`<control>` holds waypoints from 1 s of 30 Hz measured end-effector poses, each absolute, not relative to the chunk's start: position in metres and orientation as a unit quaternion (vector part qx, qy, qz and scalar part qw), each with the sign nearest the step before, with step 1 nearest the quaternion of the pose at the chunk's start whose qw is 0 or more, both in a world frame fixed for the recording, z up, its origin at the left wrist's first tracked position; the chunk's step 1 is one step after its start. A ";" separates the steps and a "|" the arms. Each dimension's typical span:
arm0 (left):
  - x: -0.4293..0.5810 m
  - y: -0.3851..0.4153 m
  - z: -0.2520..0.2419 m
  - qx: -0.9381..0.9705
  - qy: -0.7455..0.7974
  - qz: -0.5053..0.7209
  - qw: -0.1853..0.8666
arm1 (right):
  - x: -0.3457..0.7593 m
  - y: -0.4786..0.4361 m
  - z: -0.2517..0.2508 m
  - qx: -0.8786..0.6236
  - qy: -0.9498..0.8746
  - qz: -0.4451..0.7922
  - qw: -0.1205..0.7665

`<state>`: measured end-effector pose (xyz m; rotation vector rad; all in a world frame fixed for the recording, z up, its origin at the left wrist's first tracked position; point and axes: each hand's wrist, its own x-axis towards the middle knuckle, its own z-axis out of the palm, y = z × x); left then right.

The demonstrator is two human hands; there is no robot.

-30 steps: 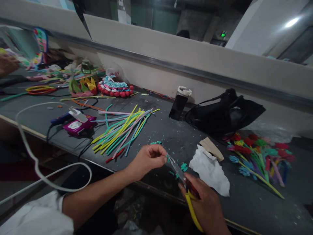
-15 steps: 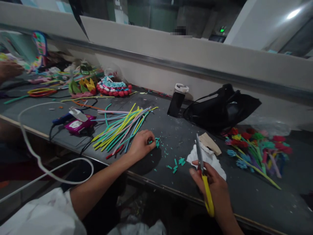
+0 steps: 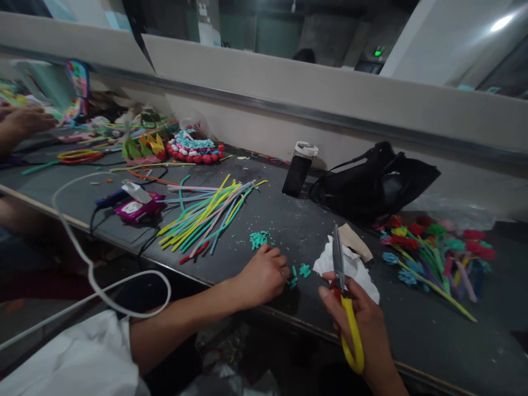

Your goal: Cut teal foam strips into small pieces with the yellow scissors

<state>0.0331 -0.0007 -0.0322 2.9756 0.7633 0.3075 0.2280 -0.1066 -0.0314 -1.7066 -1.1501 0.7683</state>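
Note:
My right hand (image 3: 358,319) holds a pair of scissors (image 3: 338,258) with yellow and red handles, its blades together and pointing away from me. Close to the table edge, my left hand (image 3: 264,275) is closed with the fingers curled down; what they pinch, if anything, is hidden. Just beyond it lies a heap of small cut green pieces (image 3: 258,238). A smaller group of green pieces (image 3: 304,270) sits between my two hands. Left of the heap, long fuzzy sticks (image 3: 206,214) in yellow, green, pink and blue are spread in a bundle.
White tissue (image 3: 358,272) and brown paper (image 3: 355,242) lie behind the scissors. A dark bottle (image 3: 297,170), a black bag (image 3: 371,181) and fuzzy flowers (image 3: 441,247) stand farther right. At left are a purple device (image 3: 138,209), a white cable (image 3: 88,264) and another person's hand (image 3: 25,124).
My left hand has moved right and nearer to me, from the green heap toward the smaller group of pieces. The heap is now uncovered. My right hand keeps the scissors nearly in place.

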 end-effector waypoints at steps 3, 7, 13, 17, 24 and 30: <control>0.035 -0.001 -0.034 0.969 0.226 0.105 0.006 | 0.222 -0.103 -0.031 -0.685 -0.472 0.328 0.448; 0.035 0.001 -0.032 0.938 0.282 0.169 0.110 | 0.210 -0.096 -0.028 -0.677 -0.468 0.349 0.448; 0.033 -0.012 -0.027 0.691 0.362 0.295 0.551 | 0.194 -0.088 -0.025 -0.669 -0.448 0.377 0.457; 0.034 -0.021 -0.032 0.597 0.369 0.292 0.650 | 0.186 -0.086 -0.025 -0.666 -0.452 0.365 0.469; 0.031 -0.020 -0.028 0.539 0.336 0.255 0.730 | 0.192 -0.086 -0.028 -0.643 -0.437 0.417 0.470; 0.028 -0.019 -0.018 0.462 0.265 0.236 0.813 | 0.191 -0.088 -0.027 -0.575 -0.345 0.545 0.503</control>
